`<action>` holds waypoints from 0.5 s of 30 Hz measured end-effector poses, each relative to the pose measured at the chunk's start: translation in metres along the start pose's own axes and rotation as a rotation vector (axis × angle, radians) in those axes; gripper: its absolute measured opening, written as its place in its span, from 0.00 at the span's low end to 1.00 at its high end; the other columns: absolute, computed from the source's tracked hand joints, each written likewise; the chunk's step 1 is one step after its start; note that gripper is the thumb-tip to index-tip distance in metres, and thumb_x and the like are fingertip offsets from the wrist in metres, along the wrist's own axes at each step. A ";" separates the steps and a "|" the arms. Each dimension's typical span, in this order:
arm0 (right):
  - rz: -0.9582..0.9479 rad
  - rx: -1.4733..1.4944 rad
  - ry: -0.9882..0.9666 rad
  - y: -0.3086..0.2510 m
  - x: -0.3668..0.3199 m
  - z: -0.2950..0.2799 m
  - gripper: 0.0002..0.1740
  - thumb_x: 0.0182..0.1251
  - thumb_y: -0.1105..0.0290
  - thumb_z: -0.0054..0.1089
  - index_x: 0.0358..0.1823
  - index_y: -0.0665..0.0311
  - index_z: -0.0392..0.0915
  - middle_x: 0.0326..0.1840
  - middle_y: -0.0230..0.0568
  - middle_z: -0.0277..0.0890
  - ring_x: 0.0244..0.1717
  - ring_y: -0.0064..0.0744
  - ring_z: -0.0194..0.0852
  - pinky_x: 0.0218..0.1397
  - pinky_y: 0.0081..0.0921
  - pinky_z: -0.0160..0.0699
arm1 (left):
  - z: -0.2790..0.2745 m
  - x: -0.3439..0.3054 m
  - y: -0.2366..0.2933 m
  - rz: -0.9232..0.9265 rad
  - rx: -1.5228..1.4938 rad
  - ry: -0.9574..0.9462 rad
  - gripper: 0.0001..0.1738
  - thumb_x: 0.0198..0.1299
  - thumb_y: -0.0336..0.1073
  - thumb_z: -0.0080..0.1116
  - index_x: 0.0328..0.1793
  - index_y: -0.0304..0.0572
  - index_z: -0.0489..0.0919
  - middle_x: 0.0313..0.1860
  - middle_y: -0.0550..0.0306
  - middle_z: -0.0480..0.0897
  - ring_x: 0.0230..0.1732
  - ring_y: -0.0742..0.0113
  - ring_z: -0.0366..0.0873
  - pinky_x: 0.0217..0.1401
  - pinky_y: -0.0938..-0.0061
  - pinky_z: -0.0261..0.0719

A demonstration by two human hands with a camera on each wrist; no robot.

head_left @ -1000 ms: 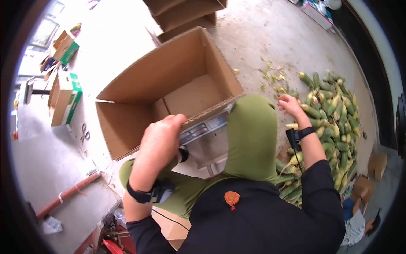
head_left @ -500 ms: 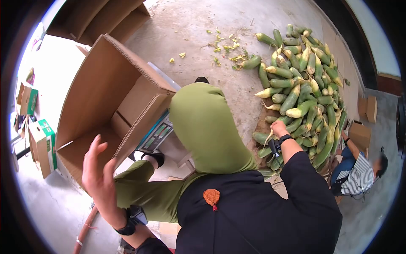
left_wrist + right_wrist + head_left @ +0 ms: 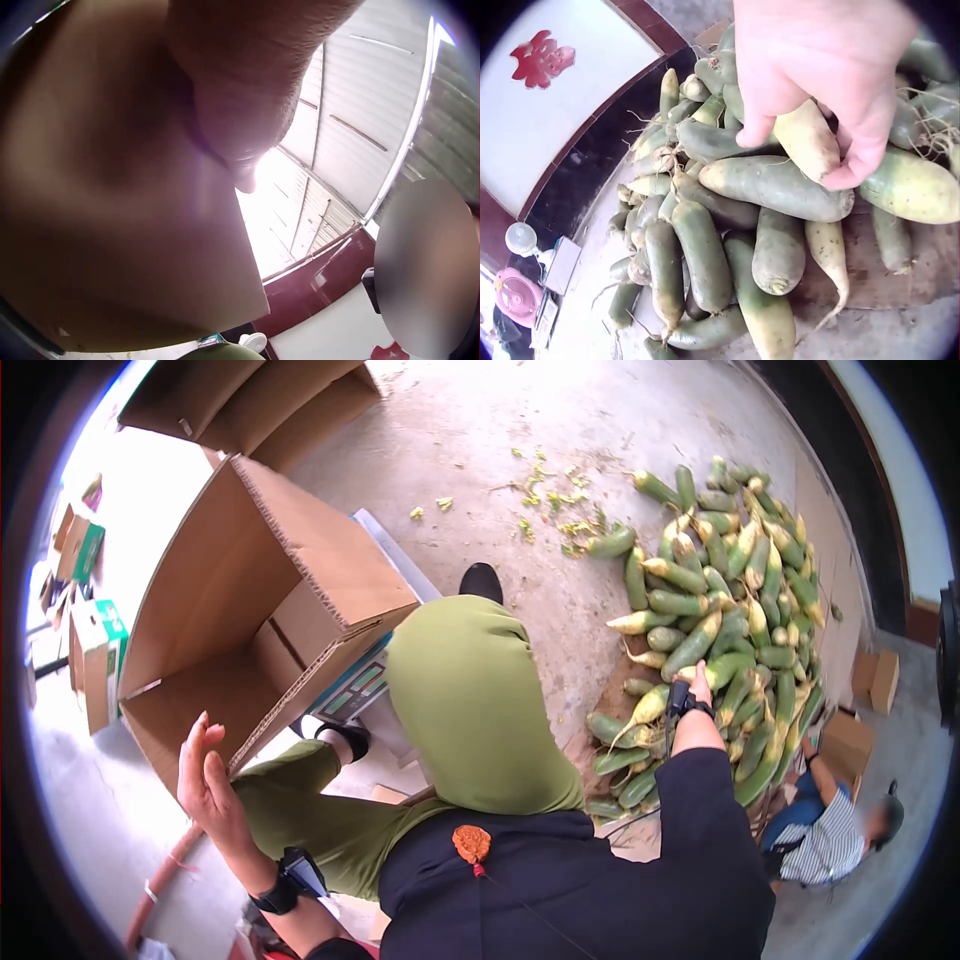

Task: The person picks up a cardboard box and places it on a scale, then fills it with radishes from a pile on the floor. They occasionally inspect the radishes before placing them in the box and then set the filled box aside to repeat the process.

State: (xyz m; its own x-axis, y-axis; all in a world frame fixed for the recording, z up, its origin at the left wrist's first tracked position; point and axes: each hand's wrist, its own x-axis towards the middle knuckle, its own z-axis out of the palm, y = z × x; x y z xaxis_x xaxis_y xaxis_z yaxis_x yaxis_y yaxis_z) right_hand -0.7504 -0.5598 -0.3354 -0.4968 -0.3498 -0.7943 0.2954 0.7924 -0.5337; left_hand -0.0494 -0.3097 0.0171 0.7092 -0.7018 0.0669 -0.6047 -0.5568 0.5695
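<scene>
In the head view, my right hand (image 3: 702, 688) reaches into the middle of a heap of green and pale-yellow radishes (image 3: 700, 644). The right wrist view has this hand (image 3: 829, 67) with thumb and fingers curled round a pale radish (image 3: 807, 139), which lies across the top of longer green ones (image 3: 776, 182). My left hand (image 3: 213, 795) is raised at the near edge of an open cardboard box (image 3: 205, 580), fingers loosely extended and holding nothing. Part of that hand (image 3: 240, 97) shows against the cardboard (image 3: 150, 247) in the left wrist view.
A scale (image 3: 358, 685) shows beneath the box. More cardboard boxes (image 3: 250, 400) stand beyond it, and green-white cartons (image 3: 98, 660) at the far left. Leaf scraps (image 3: 540, 485) litter the floor. A person in a striped shirt (image 3: 825, 845) is at the lower right.
My view has turned toward the heap. My right hand has moved from the heap's near side into it and now grips a radish. My left hand has come away from the box's rim, its fingers loosened.
</scene>
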 end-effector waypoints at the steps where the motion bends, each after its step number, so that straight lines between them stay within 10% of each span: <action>1: -0.003 0.027 -0.025 -0.008 0.004 -0.001 0.34 0.56 0.31 0.52 0.24 0.59 0.69 0.16 0.36 0.69 0.14 0.36 0.67 0.18 0.27 0.72 | 0.000 0.001 0.000 0.016 -0.029 -0.014 0.17 0.67 0.33 0.45 0.58 0.35 0.76 0.41 0.55 0.81 0.42 0.70 0.76 0.47 0.78 0.71; 15: -0.066 0.442 -0.258 -0.025 -0.175 0.074 0.18 0.60 0.52 0.57 0.36 0.61 0.72 0.24 0.34 0.73 0.21 0.27 0.70 0.19 0.20 0.68 | -0.002 0.014 0.004 0.104 -0.145 0.013 0.12 0.65 0.31 0.52 0.51 0.33 0.78 0.35 0.57 0.80 0.34 0.75 0.73 0.36 0.83 0.70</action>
State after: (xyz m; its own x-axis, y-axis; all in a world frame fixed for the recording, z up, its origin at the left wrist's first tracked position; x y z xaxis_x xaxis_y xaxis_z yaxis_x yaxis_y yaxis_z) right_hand -0.6103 -0.5554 -0.2052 -0.3248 -0.5481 -0.7708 0.6149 0.4968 -0.6124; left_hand -0.0414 -0.3204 0.0224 0.6508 -0.7460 0.1416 -0.6169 -0.4107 0.6714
